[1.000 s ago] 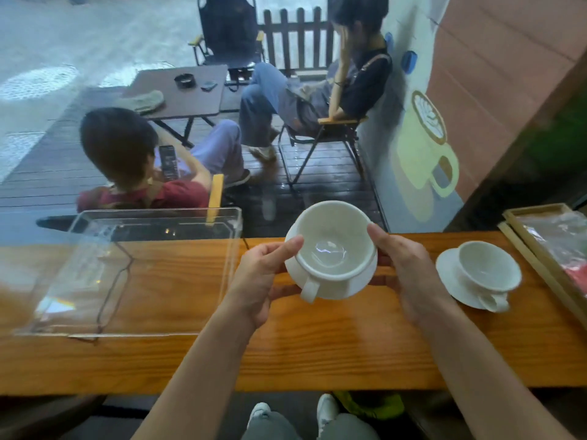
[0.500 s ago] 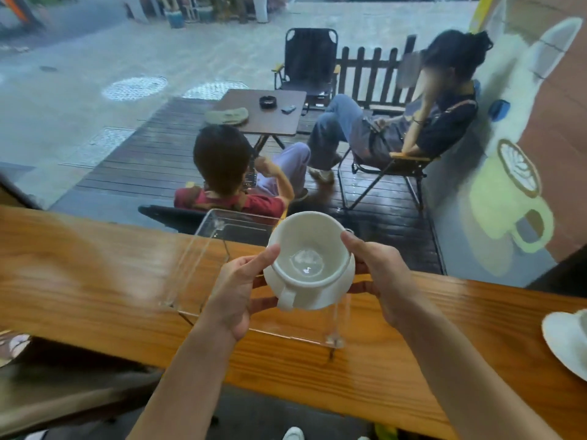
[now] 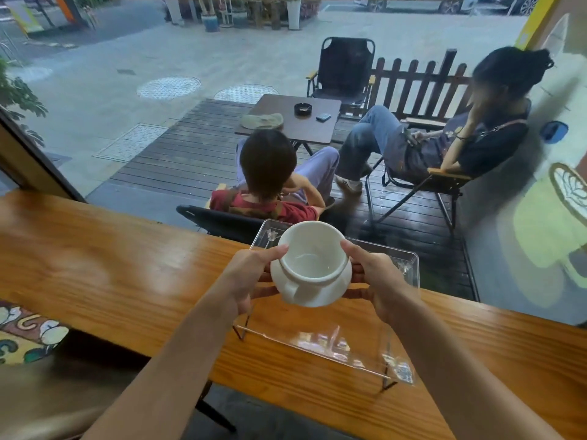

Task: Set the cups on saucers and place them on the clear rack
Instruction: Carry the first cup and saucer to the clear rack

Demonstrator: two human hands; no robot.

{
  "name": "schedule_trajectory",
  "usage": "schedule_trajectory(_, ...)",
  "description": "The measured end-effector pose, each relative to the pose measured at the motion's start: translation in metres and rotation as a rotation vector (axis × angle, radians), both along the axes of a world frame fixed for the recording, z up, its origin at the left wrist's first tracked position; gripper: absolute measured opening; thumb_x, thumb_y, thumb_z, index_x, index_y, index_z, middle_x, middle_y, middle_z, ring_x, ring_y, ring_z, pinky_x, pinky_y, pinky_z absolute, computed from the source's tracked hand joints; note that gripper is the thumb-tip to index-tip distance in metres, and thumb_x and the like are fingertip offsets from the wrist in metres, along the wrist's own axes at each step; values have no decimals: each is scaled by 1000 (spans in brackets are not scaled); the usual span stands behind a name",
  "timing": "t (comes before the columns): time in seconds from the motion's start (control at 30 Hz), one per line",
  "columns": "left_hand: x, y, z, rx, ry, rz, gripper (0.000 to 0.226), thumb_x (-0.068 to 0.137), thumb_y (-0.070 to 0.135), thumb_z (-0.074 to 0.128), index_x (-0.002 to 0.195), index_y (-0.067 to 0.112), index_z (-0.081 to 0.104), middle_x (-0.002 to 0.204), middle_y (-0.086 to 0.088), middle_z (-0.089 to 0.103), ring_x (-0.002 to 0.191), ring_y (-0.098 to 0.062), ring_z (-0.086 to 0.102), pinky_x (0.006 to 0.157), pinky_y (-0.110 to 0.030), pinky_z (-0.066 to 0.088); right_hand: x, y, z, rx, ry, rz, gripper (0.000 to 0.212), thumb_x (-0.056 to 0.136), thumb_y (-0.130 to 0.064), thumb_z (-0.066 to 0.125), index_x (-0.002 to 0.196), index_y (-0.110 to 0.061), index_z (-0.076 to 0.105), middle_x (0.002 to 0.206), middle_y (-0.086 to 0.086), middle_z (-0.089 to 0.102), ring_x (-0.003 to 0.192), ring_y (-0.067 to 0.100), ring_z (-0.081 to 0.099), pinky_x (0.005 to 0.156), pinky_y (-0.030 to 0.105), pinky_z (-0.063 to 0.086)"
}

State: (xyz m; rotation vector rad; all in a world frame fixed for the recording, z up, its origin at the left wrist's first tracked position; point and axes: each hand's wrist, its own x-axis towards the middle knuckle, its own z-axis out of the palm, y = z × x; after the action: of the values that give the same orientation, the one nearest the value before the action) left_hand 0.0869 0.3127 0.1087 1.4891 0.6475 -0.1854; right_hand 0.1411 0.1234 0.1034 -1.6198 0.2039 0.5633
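Observation:
A white cup (image 3: 313, 260) sits on a white saucer (image 3: 330, 295), its handle pointing toward me. My left hand (image 3: 246, 281) grips the saucer's left edge with the thumb against the cup's rim. On the right side, my right hand (image 3: 378, 277) holds the saucer the same way. I hold the pair in the air above the clear rack (image 3: 365, 347), a low transparent acrylic stand on the wooden counter (image 3: 111, 274). Cup and hands hide the rack's middle. The second cup and saucer are out of view.
The counter runs along a big window. Outside it two people sit on folding chairs by a small dark table (image 3: 292, 119). A patterned cushion (image 3: 28, 331) lies below the counter's near edge at the left.
My view has swung left, and both hands have carried the cup and saucer left over the clear rack. The second cup and saucer have slipped out of view on the right.

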Motion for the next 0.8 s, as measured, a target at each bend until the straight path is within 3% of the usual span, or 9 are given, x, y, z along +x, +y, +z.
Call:
schedule_trajectory(0.23, 19, 25, 0, 14, 36, -20, 31, 77, 39, 68, 97, 16, 65, 90, -8, 72, 81, -23, 70, 58, -35, 60, 21, 19, 0, -24, 39, 50, 52, 85, -47, 60, 118, -6, 61, 106, 13, 69, 90, 30, 68, 68, 38, 58)
schedule_trajectory(0.43, 28, 36, -3, 124, 35, -21, 31, 84, 35, 62, 103, 11, 62, 93, -10, 70, 86, -25, 68, 71, -38, 59, 34, 39, -9, -39, 72, 89, 53, 86, -48, 58, 120, -8, 60, 109, 13, 68, 94, 31, 67, 72, 38, 58)
schedule_trajectory(0.6, 30, 35, -6, 184, 43, -1, 29, 85, 25, 63, 106, 6, 62, 98, -13, 68, 91, -28, 68, 82, -44, 58, 40, 40, -19, -108, 27, 124, 52, 85, -51, 57, 115, -9, 65, 109, 12, 69, 100, 31, 65, 95, 49, 51)
schedule_trajectory(0.73, 29, 36, -10, 236, 25, -15, 28, 84, 27, 63, 104, 7, 65, 95, -10, 69, 91, -27, 67, 75, -39, 58, 41, 38, -23, -104, 35, 128, 55, 83, -52, 60, 113, -6, 67, 96, 8, 69, 90, 26, 65, 85, 42, 54)
schedule_trajectory(0.8, 27, 36, -12, 255, 14, -34, 27, 85, 31, 62, 99, 8, 66, 91, -8, 70, 89, -25, 67, 67, -33, 56, 40, 38, -24, -125, 48, 128, 59, 82, -54, 59, 113, -5, 65, 101, 10, 69, 91, 26, 65, 77, 37, 54)
